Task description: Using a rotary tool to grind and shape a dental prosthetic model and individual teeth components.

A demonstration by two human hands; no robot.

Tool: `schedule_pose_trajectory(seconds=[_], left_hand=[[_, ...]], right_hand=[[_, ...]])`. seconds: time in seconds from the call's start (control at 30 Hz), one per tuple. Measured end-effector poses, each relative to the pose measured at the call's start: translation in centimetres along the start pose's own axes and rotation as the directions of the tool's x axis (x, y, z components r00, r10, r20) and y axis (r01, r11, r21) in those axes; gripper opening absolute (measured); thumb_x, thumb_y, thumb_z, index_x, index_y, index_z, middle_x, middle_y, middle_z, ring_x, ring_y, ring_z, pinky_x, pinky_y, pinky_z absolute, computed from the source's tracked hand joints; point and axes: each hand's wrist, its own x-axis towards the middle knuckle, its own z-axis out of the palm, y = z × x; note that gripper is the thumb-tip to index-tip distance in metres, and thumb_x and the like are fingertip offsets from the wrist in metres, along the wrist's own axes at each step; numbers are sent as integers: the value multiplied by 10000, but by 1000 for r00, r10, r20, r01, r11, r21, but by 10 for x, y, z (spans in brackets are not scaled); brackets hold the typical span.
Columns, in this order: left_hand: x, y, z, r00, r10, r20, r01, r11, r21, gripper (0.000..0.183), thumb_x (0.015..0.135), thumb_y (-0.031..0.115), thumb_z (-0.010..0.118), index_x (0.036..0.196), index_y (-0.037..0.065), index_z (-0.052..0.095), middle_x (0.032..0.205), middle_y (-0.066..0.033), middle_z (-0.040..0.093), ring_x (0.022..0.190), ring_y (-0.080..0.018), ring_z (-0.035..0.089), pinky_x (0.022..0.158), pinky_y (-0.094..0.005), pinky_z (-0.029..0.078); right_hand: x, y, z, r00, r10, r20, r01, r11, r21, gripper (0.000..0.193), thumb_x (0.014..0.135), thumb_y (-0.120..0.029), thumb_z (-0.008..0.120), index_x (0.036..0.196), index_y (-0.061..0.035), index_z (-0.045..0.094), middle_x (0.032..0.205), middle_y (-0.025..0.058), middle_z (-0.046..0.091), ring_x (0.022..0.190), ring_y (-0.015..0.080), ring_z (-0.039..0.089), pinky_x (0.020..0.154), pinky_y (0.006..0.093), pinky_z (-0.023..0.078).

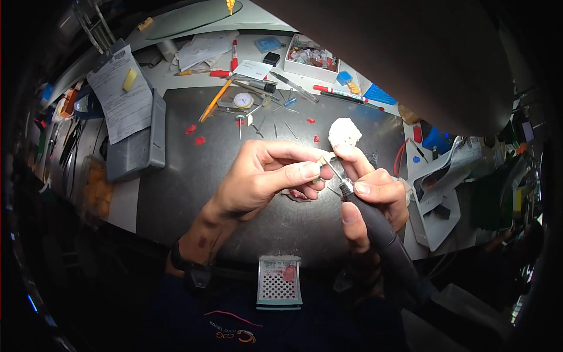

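Over the dark work mat [193,152], my left hand [264,170] pinches a small pale piece [324,159] between thumb and fingertips. My right hand [375,190] is wrapped round a dark rotary handpiece [384,229]. The thin bur [335,170] at its front reaches to the pale piece; whether they touch I cannot tell. Right fingertips also rest close to the piece. Just beyond my hands lies a white plaster-like lump [344,132]. A dark reddish object [297,196] lies on the mat, partly hidden below my left fingers.
A perforated metal tray [280,284] juts from the near edge. A dial gauge [243,100], an orange pencil [216,100], pens and small burs lie at the back. Behind stands a white box [311,61]. A grey case with a clipboard [120,97] is left; a white tray [434,226] right.
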Motion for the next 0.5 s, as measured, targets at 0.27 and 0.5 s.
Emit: schedule_pose_trajectory(seconds=[0.27, 0.5], left_hand=[[0, 0, 0, 1000, -9, -4, 9, 1000, -14, 210, 892, 36, 567, 1049, -93, 621, 897, -172, 658, 799, -185, 655, 687, -283, 565], [-1, -2, 0, 1000, -17, 11, 18, 998, -65, 220, 898, 51, 570, 1060, -90, 616, 912, -174, 657, 803, -188, 659, 684, -282, 571]], right_hand=[[0, -2, -1, 999, 20, 33, -18, 999, -46, 269, 740, 82, 608, 997, 49, 536, 766, 134, 570, 944, 380, 625, 939, 581, 435], [1, -4, 2, 1000, 26, -15, -26, 999, -32, 237, 750, 69, 619, 973, 42, 544, 770, 137, 574, 951, 393, 625, 940, 574, 439]])
